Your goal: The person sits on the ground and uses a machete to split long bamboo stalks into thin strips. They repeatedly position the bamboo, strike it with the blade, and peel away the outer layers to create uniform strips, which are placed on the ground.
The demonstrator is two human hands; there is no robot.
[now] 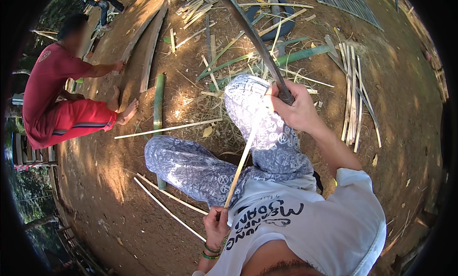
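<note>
My right hand (301, 109) is closed around the grip end of a long dark machete (255, 39), held above my right knee. Its blade slants up and away to the far left. Low at my left side, the fingers of my left hand (216, 224) pinch the near end of a thin pale bamboo strip (240, 168). The strip runs across my lap, its far end over my right thigh, below the right hand. Another bamboo strip (169, 129) lies on the ground beyond my left knee, across a green bamboo pole (159, 104).
A person in a maroon shirt (56, 73) crouches at the left, one hand on a long split plank (138, 32). Bundled strips (353, 97) lie at the right. Ahead are shavings, a green bamboo piece (303, 55) and a dark ring-shaped tube (288, 25). A slatted panel (347, 7) lies far right.
</note>
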